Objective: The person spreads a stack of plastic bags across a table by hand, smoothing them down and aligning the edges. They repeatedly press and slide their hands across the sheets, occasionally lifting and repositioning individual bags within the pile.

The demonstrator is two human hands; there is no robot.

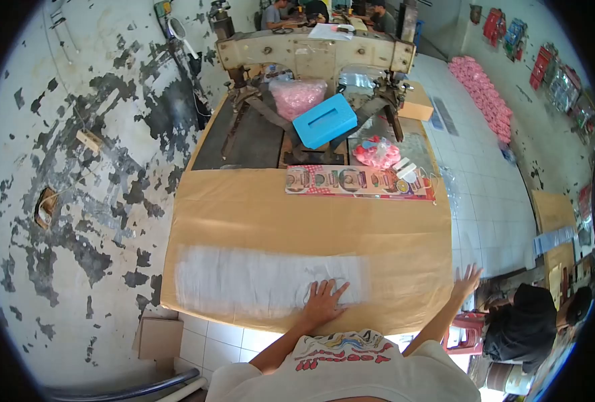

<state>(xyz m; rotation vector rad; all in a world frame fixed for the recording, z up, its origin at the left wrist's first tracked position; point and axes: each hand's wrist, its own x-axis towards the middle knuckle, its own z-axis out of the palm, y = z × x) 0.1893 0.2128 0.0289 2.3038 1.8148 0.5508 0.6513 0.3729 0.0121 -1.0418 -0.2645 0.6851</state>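
The whitish sheet (240, 278), its outline blurred, lay along the near edge of the brown-covered surface (244, 208). The left grip (324, 303) was pressed flat on the sheet's right part, fingers spread, clenching nothing. The right grip (468, 280) was released and empty, fingers extended, out past the surface's right edge. Farther back lay a printed strip (351, 181) with coloured pictures; its wording was too small to read. Red lettering on the person's white shirt (398, 378) could not be made out. Beyond the strip stood a blue block (324, 120).
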